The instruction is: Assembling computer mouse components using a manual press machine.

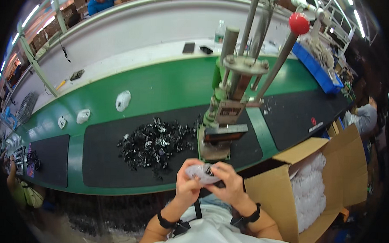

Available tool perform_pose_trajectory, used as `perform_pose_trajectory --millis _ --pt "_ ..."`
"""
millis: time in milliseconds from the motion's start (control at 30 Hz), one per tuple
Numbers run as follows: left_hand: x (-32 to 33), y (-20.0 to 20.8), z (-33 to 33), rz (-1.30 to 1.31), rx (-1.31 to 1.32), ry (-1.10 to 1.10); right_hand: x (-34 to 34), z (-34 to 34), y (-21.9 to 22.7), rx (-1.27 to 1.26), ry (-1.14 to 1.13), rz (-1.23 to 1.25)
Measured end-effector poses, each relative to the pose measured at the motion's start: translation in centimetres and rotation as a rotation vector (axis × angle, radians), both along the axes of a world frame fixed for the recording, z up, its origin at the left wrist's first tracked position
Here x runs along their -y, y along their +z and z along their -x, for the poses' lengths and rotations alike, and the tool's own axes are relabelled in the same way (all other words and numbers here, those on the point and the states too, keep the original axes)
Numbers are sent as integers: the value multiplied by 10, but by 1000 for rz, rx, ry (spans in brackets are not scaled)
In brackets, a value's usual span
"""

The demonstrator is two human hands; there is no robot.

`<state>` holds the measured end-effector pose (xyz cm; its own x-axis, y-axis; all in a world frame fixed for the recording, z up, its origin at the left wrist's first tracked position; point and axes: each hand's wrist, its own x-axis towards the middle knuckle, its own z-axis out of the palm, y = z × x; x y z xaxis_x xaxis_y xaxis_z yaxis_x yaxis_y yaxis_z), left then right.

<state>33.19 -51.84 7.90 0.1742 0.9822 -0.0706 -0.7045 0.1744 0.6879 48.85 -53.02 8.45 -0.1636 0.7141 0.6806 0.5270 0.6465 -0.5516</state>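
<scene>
Close in front of my body, both hands hold a small white rounded plastic shell (202, 174). My left hand (187, 183) is closed round its left end. My right hand (227, 184) pinches its right end, where a small black part shows between the fingers. How that black part sits on the shell is hidden by the fingers. Just beyond my hands stands a green and steel hand-lever press (229, 118) with a red ball knob (299, 23). Left of it, a heap of small black parts (157, 143) lies on a black mat (101, 148).
An open cardboard box (271, 192) with many white shells (310, 192) stands at my right. Three similar white pieces lie on the green belt (170, 75), the largest a white piece (123, 100). A blue bin (316, 68) sits far right. Other people work at left, right and behind.
</scene>
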Motion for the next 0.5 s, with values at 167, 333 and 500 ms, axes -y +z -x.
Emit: perform_pose_trajectory --millis 167,333,500 --pt "-25 -3 -2 -439 -305 -39 -24 -43 15 240 43 64" --pt "-61 21 9 -744 -1159 -76 -49 -52 34 362 50 46" --pt "-93 23 5 -1009 -1362 281 -78 -54 42 450 -13 24"
